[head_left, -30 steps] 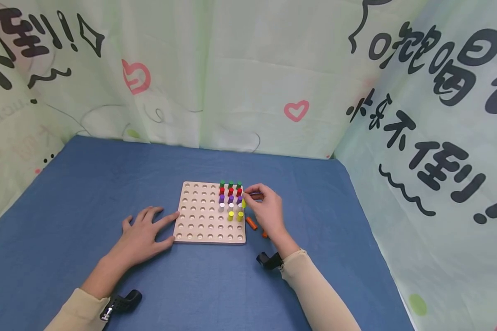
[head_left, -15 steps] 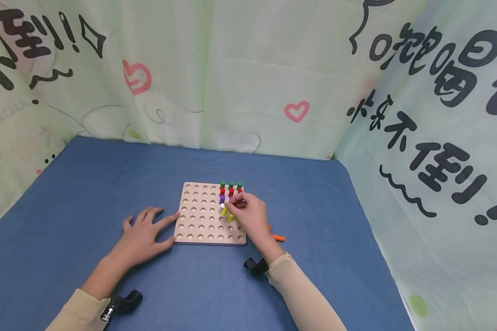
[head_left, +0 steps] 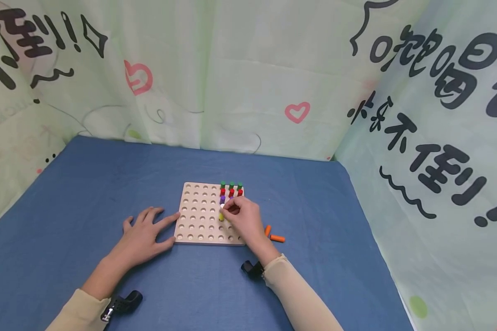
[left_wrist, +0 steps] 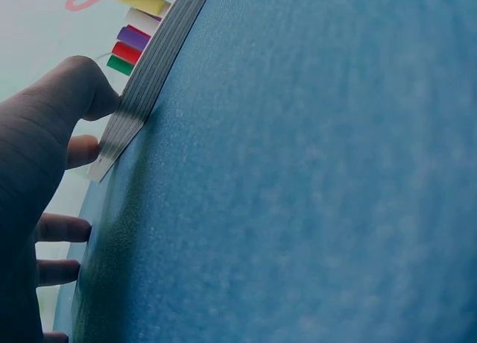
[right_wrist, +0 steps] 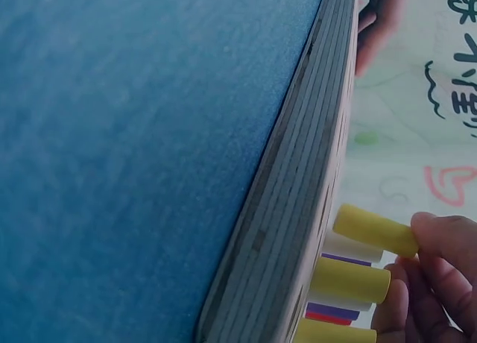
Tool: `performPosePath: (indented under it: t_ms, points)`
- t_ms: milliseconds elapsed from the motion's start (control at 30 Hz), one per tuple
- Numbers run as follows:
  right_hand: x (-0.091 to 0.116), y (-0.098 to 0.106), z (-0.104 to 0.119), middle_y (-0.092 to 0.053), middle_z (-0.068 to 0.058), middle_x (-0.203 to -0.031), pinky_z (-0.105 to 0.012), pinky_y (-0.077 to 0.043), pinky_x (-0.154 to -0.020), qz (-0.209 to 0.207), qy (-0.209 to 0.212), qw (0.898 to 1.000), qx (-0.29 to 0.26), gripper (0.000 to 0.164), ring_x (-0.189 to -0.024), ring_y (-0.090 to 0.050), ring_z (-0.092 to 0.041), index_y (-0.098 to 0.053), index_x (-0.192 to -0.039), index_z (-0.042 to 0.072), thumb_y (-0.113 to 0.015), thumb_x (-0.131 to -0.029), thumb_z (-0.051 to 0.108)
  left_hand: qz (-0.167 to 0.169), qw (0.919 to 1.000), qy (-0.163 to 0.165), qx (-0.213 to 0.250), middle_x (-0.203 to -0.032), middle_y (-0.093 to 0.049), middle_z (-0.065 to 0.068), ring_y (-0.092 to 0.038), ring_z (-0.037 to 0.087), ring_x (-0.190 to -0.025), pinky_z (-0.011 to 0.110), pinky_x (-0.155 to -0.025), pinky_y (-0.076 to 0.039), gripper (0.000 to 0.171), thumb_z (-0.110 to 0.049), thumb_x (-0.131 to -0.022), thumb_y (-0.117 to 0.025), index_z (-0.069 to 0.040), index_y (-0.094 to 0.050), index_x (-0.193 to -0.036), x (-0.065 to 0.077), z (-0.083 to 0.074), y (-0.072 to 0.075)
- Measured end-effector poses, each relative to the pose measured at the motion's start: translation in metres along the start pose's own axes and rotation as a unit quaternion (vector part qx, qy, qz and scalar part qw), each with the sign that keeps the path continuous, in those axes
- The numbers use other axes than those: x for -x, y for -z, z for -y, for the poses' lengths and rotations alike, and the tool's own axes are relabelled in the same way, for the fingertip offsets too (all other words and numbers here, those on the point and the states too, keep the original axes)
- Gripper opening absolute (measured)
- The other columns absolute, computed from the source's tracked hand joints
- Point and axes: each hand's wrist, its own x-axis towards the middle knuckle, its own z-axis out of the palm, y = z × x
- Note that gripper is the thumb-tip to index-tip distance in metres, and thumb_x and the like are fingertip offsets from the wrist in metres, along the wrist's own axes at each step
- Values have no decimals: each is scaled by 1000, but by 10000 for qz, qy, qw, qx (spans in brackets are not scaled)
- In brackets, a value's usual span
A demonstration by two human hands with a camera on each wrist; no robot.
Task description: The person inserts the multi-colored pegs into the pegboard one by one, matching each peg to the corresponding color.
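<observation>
A pale wooden pegboard [head_left: 194, 228] with rows of round holes lies flat. Spread fingers of my left hand [head_left: 142, 234] rest beside it, thumb and index finger touching its left edge. My right hand [head_left: 247, 224] reaches over the board's right part. Between its thumb and fingers it pinches a yellow peg [right_wrist: 375, 229], tilted, lower end right at the board's face. Two more yellow pegs, one of them a peg [right_wrist: 350, 279] just beside it, stand upright. Behind are rows of green pegs [head_left: 231, 185], red pegs [head_left: 231, 192], purple pegs [head_left: 222, 199] and white ones, partly hidden by the hand.
Two orange pegs, one lying flat [head_left: 278, 238] and one angled [head_left: 267, 230], are on the blue cloth [head_left: 182, 289] right of the board. A printed curtain [head_left: 240, 92] encloses the back and sides.
My right hand has moved left from the board's right edge with the yellow peg, then lowered it toward the left end of the yellow row. My left hand stays in place.
</observation>
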Motion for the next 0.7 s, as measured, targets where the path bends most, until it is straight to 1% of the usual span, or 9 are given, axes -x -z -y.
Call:
performPosePath:
  t_ms: [133, 333, 533, 700]
  points:
    - [0, 0, 0, -65, 3, -86, -21, -52, -68, 77, 50, 9998, 150, 11, -77, -59, -9, -73, -85, 17, -82, -89, 18, 2, 10000, -8, 9, -150, -47, 23, -38, 50, -141, 86, -100, -25, 64, -46, -92, -70, -31, -53, -152, 0, -1, 1]
    - [0, 0, 0, -65, 4, -87, -22, -53, -71, 163, 68, 9997, 184, 10, -79, -60, -9, -73, -86, 17, -82, -89, 18, -5, 10000, -29, 22, -151, -47, 23, -38, 50, -142, 86, -101, -25, 64, -45, -93, -69, -30, -53, -153, 0, -1, 2]
    - [1, 1, 0, -66, 3, -88, -22, -55, -72, 91, 100, 9998, 130, 10, -80, -62, -10, -71, -88, 16, -81, -91, 19, -3, 10000, -25, 36, -151, -46, 23, -37, 51, -142, 86, -101, -24, 64, -45, -93, -69, -30, -53, -153, 0, 1, 0]
    - [3, 6, -1, -67, 2, -90, -23, -56, -74, 34, 64, 10000, 21, 11, -82, -63, -10, -70, -89, 17, -81, -91, 20, -4, 10000, -9, 58, -151, -46, 23, -38, 51, -141, 86, -101, -24, 64, -45, -92, -70, -30, -53, -153, 0, 0, 0]
